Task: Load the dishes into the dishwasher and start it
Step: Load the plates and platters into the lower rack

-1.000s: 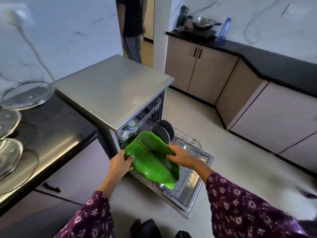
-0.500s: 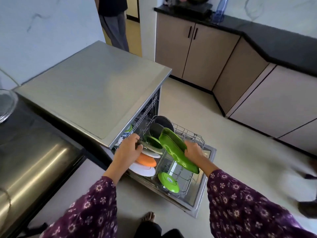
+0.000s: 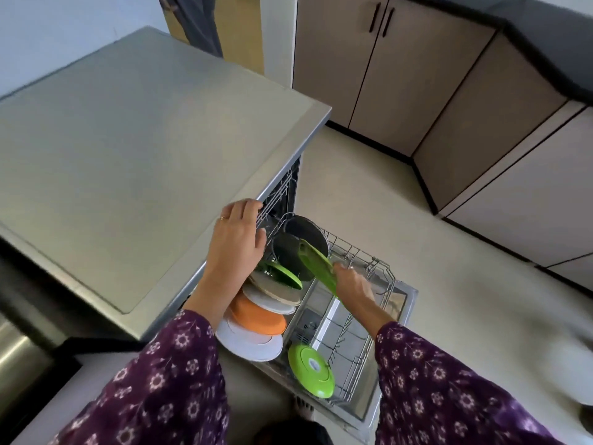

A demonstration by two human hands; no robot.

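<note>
- The green leaf-shaped tray (image 3: 316,266) is held on edge over the pulled-out lower rack (image 3: 382,284) of the dishwasher (image 3: 154,149); the right hand (image 3: 351,282) is clamped on its near end.
- The left hand (image 3: 236,242) is reached toward the upper rack wires (image 3: 276,200); whether its fingers are gripping cannot be told.
- Racked plates: a white plate (image 3: 247,343), an orange plate (image 3: 260,317), a green plate (image 3: 310,370).
- No brand or writing can be read.
</note>
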